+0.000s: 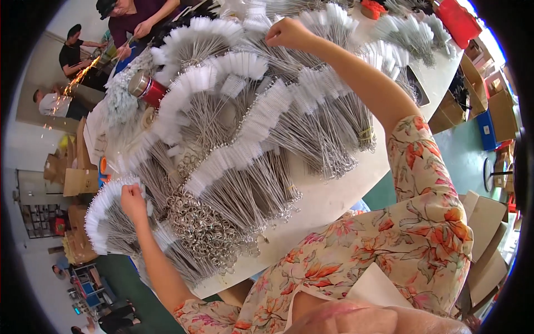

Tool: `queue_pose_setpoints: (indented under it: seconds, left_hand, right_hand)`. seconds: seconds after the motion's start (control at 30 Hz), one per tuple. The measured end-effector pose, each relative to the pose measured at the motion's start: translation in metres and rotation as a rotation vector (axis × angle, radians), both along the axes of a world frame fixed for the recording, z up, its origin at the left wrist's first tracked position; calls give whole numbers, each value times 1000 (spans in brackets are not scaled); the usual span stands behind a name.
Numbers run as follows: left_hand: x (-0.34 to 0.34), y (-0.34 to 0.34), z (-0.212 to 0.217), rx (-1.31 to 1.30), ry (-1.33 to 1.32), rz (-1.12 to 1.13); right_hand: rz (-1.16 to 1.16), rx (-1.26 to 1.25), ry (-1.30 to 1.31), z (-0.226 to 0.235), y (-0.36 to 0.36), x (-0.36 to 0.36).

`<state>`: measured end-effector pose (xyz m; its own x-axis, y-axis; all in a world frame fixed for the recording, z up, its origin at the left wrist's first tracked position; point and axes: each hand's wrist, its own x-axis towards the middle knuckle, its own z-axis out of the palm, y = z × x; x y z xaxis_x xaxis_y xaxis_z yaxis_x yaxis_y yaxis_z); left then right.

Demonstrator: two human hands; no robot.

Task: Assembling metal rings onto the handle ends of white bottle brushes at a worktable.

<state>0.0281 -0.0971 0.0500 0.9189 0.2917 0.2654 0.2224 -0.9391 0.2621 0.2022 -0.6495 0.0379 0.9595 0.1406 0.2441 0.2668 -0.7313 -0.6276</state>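
Small white-bristled wire brushes lie in fanned bundles across the table. Out to the left, my left hand (132, 201) is closed, knuckles up, over a curved bundle of brushes (104, 214); anything in its fingers is hidden. My right arm reaches far across, and my right hand (289, 33) is closed in a pinch above the far brushes (328, 25). Whether it grips a brush I cannot make out. Between my arms sit more brush bundles (250, 167), their thin metal stems toward me, beside a heap of metal rings (206, 222).
The pale table (334, 195) fills the middle. A red lidded cup (147, 89) stands among bundles at far left. Across the table a person in dark purple (130, 25) works with both hands. Farther back, sparks (83, 75) fly near another person. Cardboard boxes (473, 78) stand at right.
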Motion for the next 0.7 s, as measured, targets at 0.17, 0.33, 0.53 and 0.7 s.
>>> queue_pose_setpoints:
  seconds: [0.17,0.33,0.53,0.7]
  left_hand:
    - [4,1,6,34,-66,-39]
    - [4,13,-16,-58,134,-40]
    - [-13,18,-11,21,-20,-58]
    - [-43,-23,11,-478,-224,-87]
  right_hand:
    - [100,-194,148,-8,29,0]
    - [-56,-180,129,-7,30,-8]
    - [-367,-300,-467,25,-43,56]
    - [-137,-1097,-705,8,-143,90]
